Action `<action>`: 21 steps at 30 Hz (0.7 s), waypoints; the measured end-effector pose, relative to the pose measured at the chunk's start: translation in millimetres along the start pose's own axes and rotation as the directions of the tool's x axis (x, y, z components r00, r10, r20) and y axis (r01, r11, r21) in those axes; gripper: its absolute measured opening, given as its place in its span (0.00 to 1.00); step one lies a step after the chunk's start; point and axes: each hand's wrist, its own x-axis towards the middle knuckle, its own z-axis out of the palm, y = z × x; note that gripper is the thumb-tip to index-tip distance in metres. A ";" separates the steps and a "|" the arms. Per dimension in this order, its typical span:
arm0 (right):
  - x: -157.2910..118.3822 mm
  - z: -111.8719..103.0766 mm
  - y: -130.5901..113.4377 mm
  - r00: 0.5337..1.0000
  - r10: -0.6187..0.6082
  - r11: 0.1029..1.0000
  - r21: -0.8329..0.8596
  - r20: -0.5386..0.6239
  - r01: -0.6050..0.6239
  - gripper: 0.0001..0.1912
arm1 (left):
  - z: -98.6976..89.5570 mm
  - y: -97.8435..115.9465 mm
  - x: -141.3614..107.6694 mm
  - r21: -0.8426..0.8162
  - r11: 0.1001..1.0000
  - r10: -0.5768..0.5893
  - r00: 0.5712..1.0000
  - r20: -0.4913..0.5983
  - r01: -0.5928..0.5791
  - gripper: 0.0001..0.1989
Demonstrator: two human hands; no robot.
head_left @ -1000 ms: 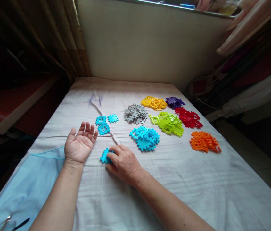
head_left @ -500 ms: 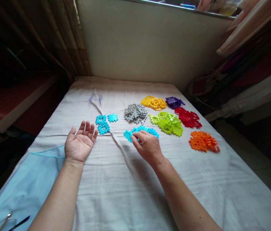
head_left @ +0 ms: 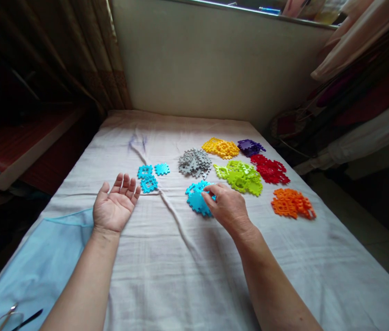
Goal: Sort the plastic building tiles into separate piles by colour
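My right hand (head_left: 229,207) is over the sheet with thumb and fingers pinched at the edge of a bright blue toothed plastic building piece (head_left: 198,202). More blue pieces lie right behind it, and the fingers partly cover them. Palm up on the left, my left hand (head_left: 115,207) rests with its fingers apart and nothing in it. Beyond its fingertips lie a blue window-pattern piece (head_left: 149,184), a second window-pattern piece (head_left: 145,171) and a solid blue piece (head_left: 162,169).
Toothed pieces lie in heaps by colour: grey (head_left: 195,162), yellow (head_left: 220,147), purple (head_left: 250,147), lime green (head_left: 241,177), red (head_left: 270,169) and orange (head_left: 293,203). A light blue cloth (head_left: 42,262) with glasses (head_left: 13,319) is at lower left. A raised crease (head_left: 177,220) crosses the sheet.
My right hand has moved a little to the right. The blue toothed piece at its fingertips now shows as a larger, rounder shape. My left hand has stayed still.
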 end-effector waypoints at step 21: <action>59.0 57.9 -118.9 0.970 -0.121 0.989 0.109 0.210 0.100 0.18 | 0.9 3.6 -1.3 -0.010 1.000 0.011 1.000 -0.029 -0.011 0.13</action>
